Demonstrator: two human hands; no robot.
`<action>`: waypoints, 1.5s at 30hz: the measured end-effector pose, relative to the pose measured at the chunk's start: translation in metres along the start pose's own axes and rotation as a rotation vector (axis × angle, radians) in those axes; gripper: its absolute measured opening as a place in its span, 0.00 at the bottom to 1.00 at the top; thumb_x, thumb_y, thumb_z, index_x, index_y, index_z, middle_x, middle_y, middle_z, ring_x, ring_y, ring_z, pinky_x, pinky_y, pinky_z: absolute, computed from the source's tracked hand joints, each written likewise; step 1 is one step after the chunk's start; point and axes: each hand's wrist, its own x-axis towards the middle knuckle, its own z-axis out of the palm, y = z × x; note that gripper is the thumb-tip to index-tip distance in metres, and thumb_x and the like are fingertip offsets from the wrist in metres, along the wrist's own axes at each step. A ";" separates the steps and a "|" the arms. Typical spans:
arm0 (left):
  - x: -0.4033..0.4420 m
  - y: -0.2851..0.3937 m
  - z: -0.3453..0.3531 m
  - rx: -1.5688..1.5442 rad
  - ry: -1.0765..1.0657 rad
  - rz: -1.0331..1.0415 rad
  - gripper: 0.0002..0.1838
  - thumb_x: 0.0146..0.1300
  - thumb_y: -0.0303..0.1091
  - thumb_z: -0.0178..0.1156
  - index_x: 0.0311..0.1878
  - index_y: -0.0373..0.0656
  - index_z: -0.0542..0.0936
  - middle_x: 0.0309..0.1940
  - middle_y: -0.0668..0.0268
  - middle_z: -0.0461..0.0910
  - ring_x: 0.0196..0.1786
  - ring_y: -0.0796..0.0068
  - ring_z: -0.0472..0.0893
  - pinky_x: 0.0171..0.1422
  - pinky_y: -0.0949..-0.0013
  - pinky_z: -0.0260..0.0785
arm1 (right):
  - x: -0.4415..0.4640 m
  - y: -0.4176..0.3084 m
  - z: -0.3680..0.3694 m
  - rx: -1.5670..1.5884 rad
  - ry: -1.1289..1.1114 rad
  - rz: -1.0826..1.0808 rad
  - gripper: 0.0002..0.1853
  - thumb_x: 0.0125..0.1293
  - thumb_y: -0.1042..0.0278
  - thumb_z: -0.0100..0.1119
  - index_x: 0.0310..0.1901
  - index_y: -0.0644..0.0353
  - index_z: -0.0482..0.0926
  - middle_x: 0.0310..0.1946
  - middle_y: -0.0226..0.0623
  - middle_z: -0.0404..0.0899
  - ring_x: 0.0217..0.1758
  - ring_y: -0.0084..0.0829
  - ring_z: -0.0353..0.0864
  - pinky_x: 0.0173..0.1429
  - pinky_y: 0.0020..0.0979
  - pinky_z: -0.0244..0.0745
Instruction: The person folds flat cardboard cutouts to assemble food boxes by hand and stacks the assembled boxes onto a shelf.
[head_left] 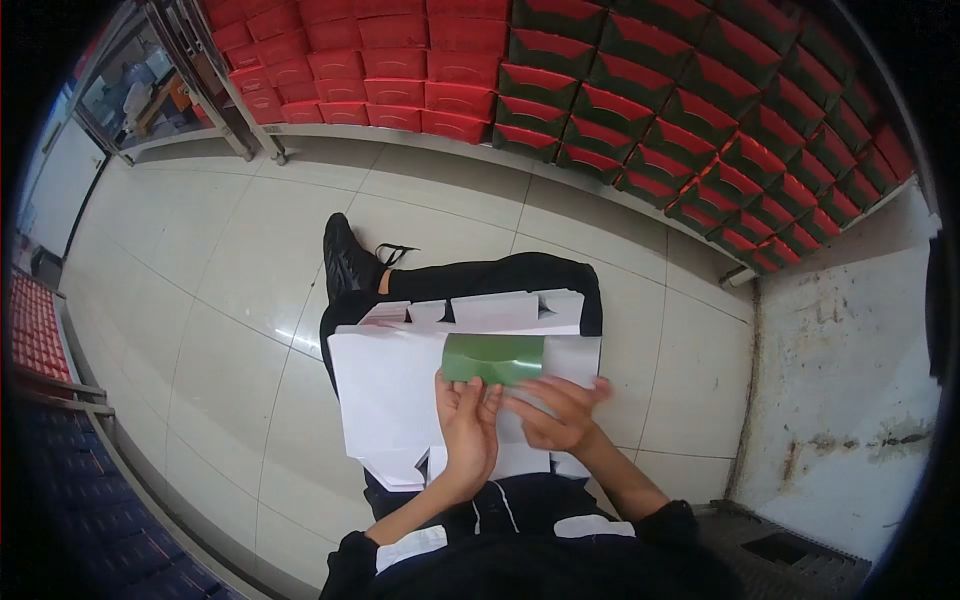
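A glossy green piece of card, bowed along a curved crease, is held over a stack of white cardboard sheets on the lap. My left hand pinches its lower left edge between thumb and fingertips. My right hand is at its lower right edge, somewhat blurred, with the fingers stretched out and apart. I cannot tell whether the right fingertips touch the card. Flat white die-cut cardboard, with tabs and slots along its edges, lies across my legs beneath both hands.
Shelves ahead hold stacked red boxes and black-and-red boxes. Dark blue boxes sit on a rack at lower left. A stained white wall panel stands on the right. My black shoe rests on the tiled floor.
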 end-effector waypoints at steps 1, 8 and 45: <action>-0.002 0.002 0.006 -0.003 0.056 0.039 0.19 0.65 0.25 0.49 0.59 0.44 0.61 0.52 0.64 0.70 0.54 0.73 0.72 0.58 0.66 0.66 | 0.006 -0.001 0.003 -0.004 0.000 -0.005 0.15 0.48 0.70 0.61 0.41 0.55 0.80 0.37 0.25 0.79 0.45 0.22 0.77 0.60 0.42 0.48; -0.009 0.016 0.026 0.070 -0.114 0.289 0.18 0.66 0.30 0.48 0.59 0.44 0.60 0.53 0.62 0.70 0.56 0.68 0.72 0.57 0.62 0.69 | 0.028 0.019 -0.028 0.397 0.180 0.337 0.15 0.53 0.80 0.58 0.45 0.63 0.73 0.38 0.41 0.78 0.45 0.39 0.78 0.48 0.37 0.73; -0.004 0.157 0.044 1.091 -0.637 0.380 0.09 0.65 0.23 0.49 0.48 0.37 0.70 0.29 0.66 0.77 0.29 0.85 0.73 0.31 0.80 0.63 | 0.164 0.008 -0.051 0.246 -0.024 0.340 0.21 0.56 0.66 0.61 0.52 0.60 0.73 0.50 0.48 0.70 0.38 0.37 0.79 0.36 0.32 0.70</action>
